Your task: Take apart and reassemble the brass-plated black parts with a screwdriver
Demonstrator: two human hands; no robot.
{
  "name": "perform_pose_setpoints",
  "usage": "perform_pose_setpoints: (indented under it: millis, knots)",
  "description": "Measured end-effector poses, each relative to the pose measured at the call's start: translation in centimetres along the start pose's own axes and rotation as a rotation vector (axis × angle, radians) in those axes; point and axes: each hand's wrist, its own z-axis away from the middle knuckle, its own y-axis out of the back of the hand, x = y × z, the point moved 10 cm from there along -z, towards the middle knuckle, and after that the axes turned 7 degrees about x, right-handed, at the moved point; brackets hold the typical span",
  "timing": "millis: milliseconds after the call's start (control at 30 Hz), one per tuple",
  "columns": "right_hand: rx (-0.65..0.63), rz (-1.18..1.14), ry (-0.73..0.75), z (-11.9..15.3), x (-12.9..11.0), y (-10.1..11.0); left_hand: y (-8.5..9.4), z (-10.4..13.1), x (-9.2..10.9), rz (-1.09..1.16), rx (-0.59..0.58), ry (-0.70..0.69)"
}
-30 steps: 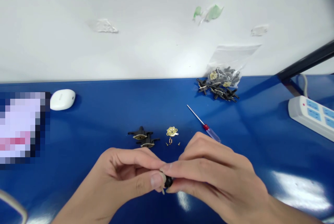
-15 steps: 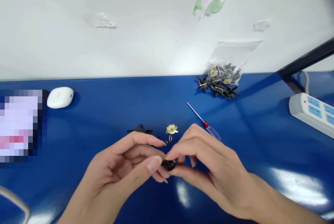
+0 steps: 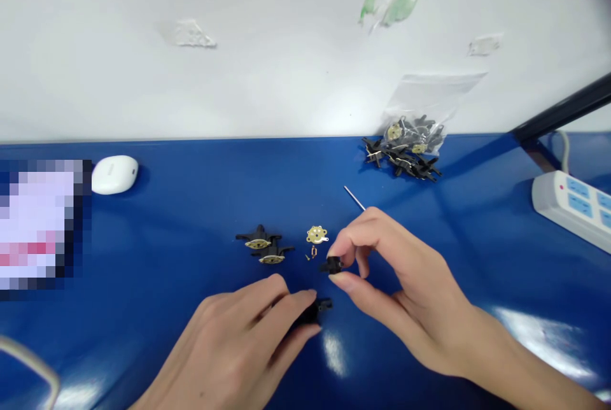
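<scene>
My left hand point(image 3: 258, 327) is closed over a black plastic part point(image 3: 311, 314), with one prong of it sticking out to the right. Between thumb and fingertips, my right hand point(image 3: 391, 276) pinches a small black plastic piece point(image 3: 334, 265). Just beyond the hands lie a round brass plate with tabs point(image 3: 316, 235) and tiny brass bits point(image 3: 313, 252). Left of these, two black pronged parts with brass plates point(image 3: 265, 244) rest on the blue table point(image 3: 191, 206). Behind my right hand, only the shaft of a screwdriver point(image 3: 354, 197) shows; its handle is hidden.
At the back right, a clear plastic bag point(image 3: 429, 104) of black and brass parts leans on the wall, with loose black parts point(image 3: 410, 163) before it. A power strip point(image 3: 573, 203) is far right. A white case point(image 3: 115, 174) and a blurred-out screen point(image 3: 38, 219) are at left.
My hands have moved apart. The left has turned palm down over a black part, while the right has shifted right with the small black piece, covering the screwdriver's handle.
</scene>
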Motion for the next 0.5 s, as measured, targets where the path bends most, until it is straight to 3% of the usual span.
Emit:
perform_pose_setpoints:
  millis: [100, 267, 400, 500]
  knots:
    - [-0.069, -0.039, -0.02, 0.4, 0.1, -0.6, -0.4, -0.2, -0.2, 0.043, -0.072, 0.03]
    - [-0.162, -0.204, -0.107, 1.0, 0.1, -1.1, 0.3, -0.8, -0.6, 0.216, -0.085, 0.152]
    - [-0.195, -0.284, -0.166, 1.1, 0.0, -1.1, -0.1, -1.0, -1.5, 0.424, -0.084, 0.33]
    - [-0.195, -0.288, -0.157, 1.0, -0.1, -1.0, 0.1, -1.2, -2.3, 0.577, -0.016, 0.464]
